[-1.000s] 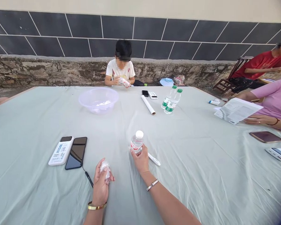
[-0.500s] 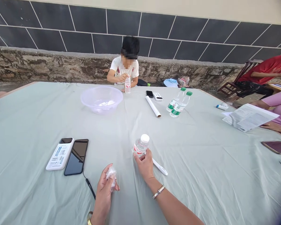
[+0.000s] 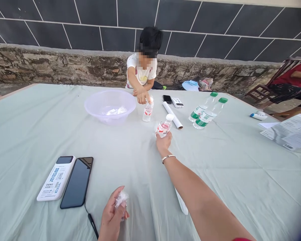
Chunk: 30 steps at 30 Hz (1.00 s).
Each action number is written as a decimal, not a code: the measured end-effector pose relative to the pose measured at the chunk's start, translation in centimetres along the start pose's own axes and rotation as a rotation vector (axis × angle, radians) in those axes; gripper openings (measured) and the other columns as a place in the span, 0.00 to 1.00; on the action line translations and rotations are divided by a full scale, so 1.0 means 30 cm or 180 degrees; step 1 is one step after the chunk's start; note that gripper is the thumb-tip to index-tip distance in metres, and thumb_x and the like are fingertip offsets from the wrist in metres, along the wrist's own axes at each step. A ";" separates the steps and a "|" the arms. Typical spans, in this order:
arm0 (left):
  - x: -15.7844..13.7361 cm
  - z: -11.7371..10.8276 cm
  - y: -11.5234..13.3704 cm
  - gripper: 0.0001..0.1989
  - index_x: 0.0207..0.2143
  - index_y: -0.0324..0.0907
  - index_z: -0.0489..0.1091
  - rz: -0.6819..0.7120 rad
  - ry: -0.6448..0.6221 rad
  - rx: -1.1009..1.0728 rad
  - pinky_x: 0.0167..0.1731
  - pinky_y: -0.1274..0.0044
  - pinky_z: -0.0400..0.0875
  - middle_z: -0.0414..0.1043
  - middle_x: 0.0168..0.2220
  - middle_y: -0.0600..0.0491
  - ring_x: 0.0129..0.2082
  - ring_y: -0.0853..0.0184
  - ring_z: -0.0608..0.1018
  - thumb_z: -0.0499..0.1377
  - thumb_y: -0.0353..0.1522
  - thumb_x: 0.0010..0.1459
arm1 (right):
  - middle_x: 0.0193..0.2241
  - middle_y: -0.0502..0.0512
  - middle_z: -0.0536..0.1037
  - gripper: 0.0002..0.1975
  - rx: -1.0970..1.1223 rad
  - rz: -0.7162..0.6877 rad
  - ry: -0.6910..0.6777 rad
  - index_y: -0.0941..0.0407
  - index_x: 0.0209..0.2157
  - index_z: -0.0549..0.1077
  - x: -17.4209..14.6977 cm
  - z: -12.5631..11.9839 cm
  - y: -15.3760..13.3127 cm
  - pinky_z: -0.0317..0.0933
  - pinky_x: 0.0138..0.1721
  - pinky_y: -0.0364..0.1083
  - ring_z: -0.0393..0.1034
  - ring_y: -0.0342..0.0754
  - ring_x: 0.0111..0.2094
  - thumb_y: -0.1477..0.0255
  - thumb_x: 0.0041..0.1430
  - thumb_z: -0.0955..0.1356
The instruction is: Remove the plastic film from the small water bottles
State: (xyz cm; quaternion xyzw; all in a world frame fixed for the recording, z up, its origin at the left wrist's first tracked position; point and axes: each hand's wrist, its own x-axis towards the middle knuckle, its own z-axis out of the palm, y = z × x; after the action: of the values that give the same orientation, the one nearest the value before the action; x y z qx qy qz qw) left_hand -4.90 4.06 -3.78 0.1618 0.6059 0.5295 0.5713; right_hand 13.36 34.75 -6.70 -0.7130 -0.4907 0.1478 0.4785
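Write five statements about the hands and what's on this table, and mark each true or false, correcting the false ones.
1. The right hand grips a white-capped bottle. True.
2. A white power bank lies beside a black phone. True.
3. The left hand grips the black phone. False: it holds crumpled clear plastic.
4. The two green-capped bottles stand inside the basin. False: they stand on the cloth.
5. The opposite person's hand touches another bottle. True.
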 end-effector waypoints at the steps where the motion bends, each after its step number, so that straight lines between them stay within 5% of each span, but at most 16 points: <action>1: 0.000 0.000 -0.007 0.31 0.51 0.44 0.69 -0.0025 0.0024 0.0033 0.28 0.75 0.68 0.64 0.21 0.57 0.21 0.69 0.68 0.63 0.48 0.46 | 0.47 0.63 0.66 0.29 -0.0025 0.0106 0.0052 0.57 0.51 0.60 0.035 0.024 0.001 0.58 0.48 0.55 0.62 0.58 0.48 0.62 0.48 0.67; 8: -0.008 0.019 -0.005 0.31 0.50 0.49 0.70 -0.0323 0.0231 0.0224 0.27 0.73 0.69 0.69 0.27 0.51 0.21 0.66 0.70 0.64 0.49 0.44 | 0.54 0.68 0.60 0.36 -0.0049 0.0501 0.0187 0.59 0.58 0.54 0.193 0.130 -0.024 0.56 0.52 0.55 0.61 0.60 0.52 0.65 0.49 0.68; 11: 0.005 0.034 0.004 0.32 0.52 0.50 0.69 -0.0172 0.0155 0.0357 0.28 0.72 0.70 0.70 0.31 0.50 0.21 0.66 0.71 0.65 0.48 0.43 | 0.53 0.69 0.60 0.39 -0.0013 0.0597 0.0299 0.61 0.59 0.52 0.160 0.128 -0.018 0.56 0.52 0.55 0.59 0.60 0.53 0.64 0.49 0.68; 14: 0.075 0.031 0.060 0.34 0.54 0.51 0.66 0.0161 0.0117 0.0812 0.27 0.72 0.69 0.70 0.28 0.52 0.23 0.63 0.73 0.65 0.45 0.43 | 0.47 0.64 0.65 0.30 0.0143 0.0413 0.0148 0.59 0.55 0.58 0.090 0.138 -0.014 0.57 0.51 0.54 0.64 0.55 0.48 0.65 0.51 0.65; 16: 0.162 0.024 0.154 0.35 0.55 0.52 0.64 0.0484 0.0092 0.1293 0.29 0.70 0.69 0.71 0.28 0.53 0.25 0.61 0.74 0.64 0.44 0.43 | 0.44 0.60 0.67 0.25 0.0244 0.0244 -0.0113 0.58 0.52 0.62 0.063 0.170 -0.029 0.59 0.49 0.52 0.66 0.52 0.43 0.67 0.51 0.64; 19: 0.337 0.035 0.390 0.30 0.53 0.48 0.66 0.1095 0.0248 0.2145 0.35 0.67 0.69 0.73 0.30 0.53 0.30 0.58 0.75 0.61 0.43 0.45 | 0.50 0.64 0.64 0.31 0.0341 0.0252 -0.0289 0.58 0.56 0.58 0.075 0.253 -0.082 0.59 0.49 0.53 0.66 0.53 0.44 0.67 0.50 0.65; 24: 0.668 0.144 0.838 0.25 0.54 0.37 0.64 0.3143 0.1639 0.3435 0.51 0.61 0.61 0.70 0.50 0.48 0.50 0.55 0.71 0.55 0.33 0.54 | 0.59 0.69 0.53 0.44 0.0348 0.0416 -0.0262 0.58 0.62 0.46 0.151 0.383 -0.165 0.57 0.51 0.57 0.59 0.61 0.54 0.65 0.48 0.68; 27: 0.809 0.195 0.969 0.32 0.58 0.29 0.57 0.2595 0.1419 0.4050 0.51 0.56 0.59 0.65 0.54 0.41 0.55 0.47 0.66 0.57 0.37 0.54 | 0.58 0.71 0.54 0.47 0.0342 0.0611 -0.0264 0.56 0.63 0.43 0.196 0.410 -0.182 0.58 0.48 0.59 0.60 0.63 0.53 0.62 0.46 0.70; 30: 0.812 0.197 0.956 0.37 0.59 0.27 0.54 0.2470 0.1498 0.4056 0.51 0.53 0.58 0.62 0.56 0.38 0.57 0.43 0.62 0.59 0.39 0.52 | 0.53 0.69 0.60 0.46 0.0308 0.0733 -0.0406 0.55 0.63 0.46 0.232 0.401 -0.196 0.59 0.47 0.59 0.64 0.62 0.50 0.61 0.46 0.70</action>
State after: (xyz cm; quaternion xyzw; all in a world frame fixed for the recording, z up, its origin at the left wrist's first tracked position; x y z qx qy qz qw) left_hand -18.71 37.35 8.49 0.5423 0.7984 0.2618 -0.0013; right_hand 5.20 47.42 -6.04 -0.7299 -0.4273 0.2703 0.4601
